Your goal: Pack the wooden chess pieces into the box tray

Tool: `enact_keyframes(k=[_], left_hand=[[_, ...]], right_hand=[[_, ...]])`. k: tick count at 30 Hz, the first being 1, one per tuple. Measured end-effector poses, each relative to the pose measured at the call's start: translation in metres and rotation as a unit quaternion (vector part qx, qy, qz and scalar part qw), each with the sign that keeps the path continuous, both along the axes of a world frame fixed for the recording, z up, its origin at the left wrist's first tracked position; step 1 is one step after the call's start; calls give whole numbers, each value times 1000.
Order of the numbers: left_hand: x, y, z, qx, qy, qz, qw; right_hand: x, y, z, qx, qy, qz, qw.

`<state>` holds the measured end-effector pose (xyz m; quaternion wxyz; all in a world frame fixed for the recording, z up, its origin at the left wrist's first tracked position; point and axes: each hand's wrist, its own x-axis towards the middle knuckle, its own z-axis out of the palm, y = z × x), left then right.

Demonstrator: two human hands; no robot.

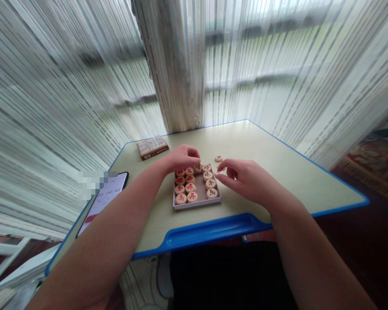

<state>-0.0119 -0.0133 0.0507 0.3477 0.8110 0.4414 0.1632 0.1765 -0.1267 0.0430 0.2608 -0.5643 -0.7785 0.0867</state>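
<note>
A shallow white box (pixel 198 207) holds round wooden xiangqi pieces. Red-marked pieces (pixel 190 187) fill two columns on its left, and black-marked pieces (pixel 210 184) form a column on its right. My left hand (pixel 183 157) is over the far side of the box, its fingers closed at a black-marked piece (pixel 198 167) in the far row. Just right of the box, my right hand (pixel 241 175) has thumb and index finger around another piece (pixel 219 172) at the table surface; the fingers partly hide it. Beyond that hand lies a loose black-marked piece (pixel 218 158).
The pale table (pixel 278 172) has a blue edge and a blue front tray groove (pixel 210 232). A printed cardboard box (pixel 152 147) lies at the back left. A phone showing a timer (pixel 105 200) lies by the left edge. String curtains (pixel 261 64) hang behind the table.
</note>
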Motion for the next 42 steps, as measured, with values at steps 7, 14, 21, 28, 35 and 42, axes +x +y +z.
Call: enact_keyframes(k=[7,14,21,28,35,42], left_hand=[[0,-3,2,-14,-8,0,1000],[1,-3,3,-21,-35,22,999],[0,-3,6,-28,-65,11,997],[4,-1,3,-4,-85,29,996],[-1,6,1,1,-124,67,990],[-4,10,-1,-76,-224,51,970]], right_hand=[[0,-1,0,-5,-3,2,1000],[2,2,-2,2,5,6,1000],[-15,-29,17,46,45,68,996],[-26,-11,54,-52,-124,82,988],[-23,50,22,108,4,76,991],[-6,58,3,87,5,109,990]])
